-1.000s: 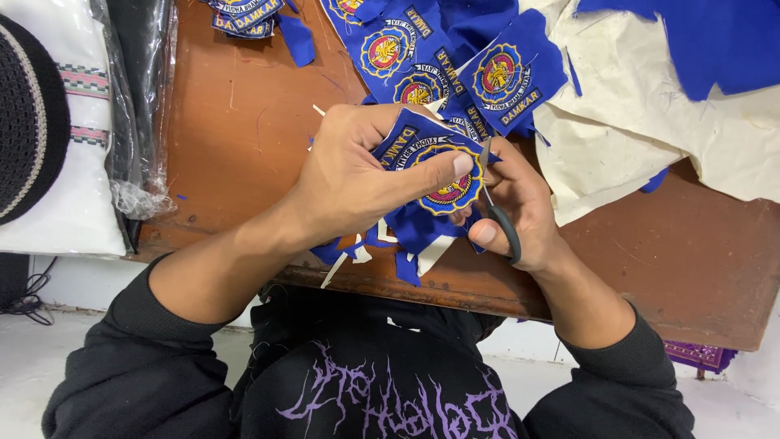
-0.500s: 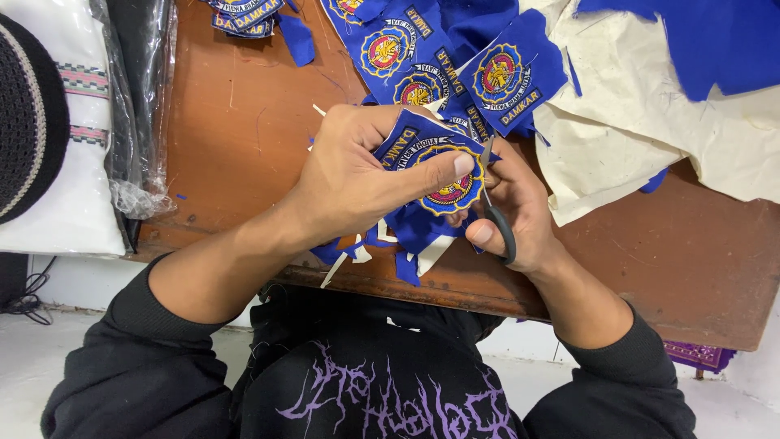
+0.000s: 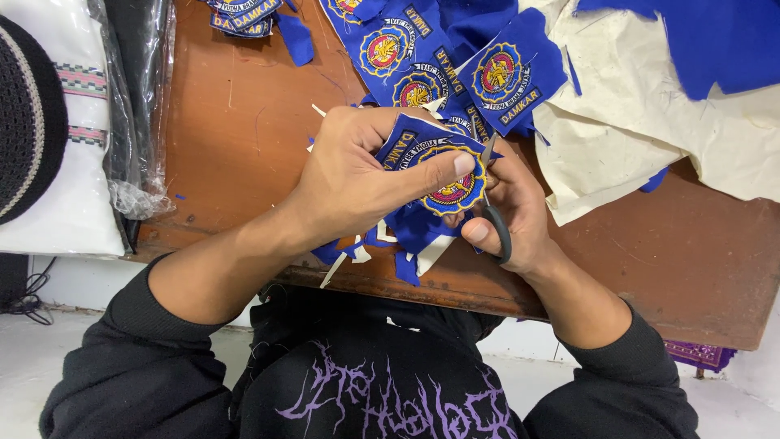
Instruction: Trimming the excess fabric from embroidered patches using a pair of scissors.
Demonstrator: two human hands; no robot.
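My left hand (image 3: 357,175) pinches a blue embroidered patch (image 3: 443,175) with a round red and yellow emblem, thumb pressed flat on its face. My right hand (image 3: 512,215) grips small scissors with dark handles (image 3: 497,228); the blades point up along the patch's right edge. Both hands hover over the near edge of a brown wooden table (image 3: 236,130). Blue and cream offcuts (image 3: 406,256) hang below the patch at the table edge.
More blue patches on uncut blue cloth (image 3: 455,61) lie further up the table. Cream backing fabric (image 3: 642,122) and blue cloth (image 3: 707,41) cover the right. Finished patches (image 3: 244,16) sit top left. A plastic-wrapped white garment (image 3: 81,122) lies at left.
My right hand and the scissors have shifted slightly along the patch's edge; otherwise the hands hold the same pose.
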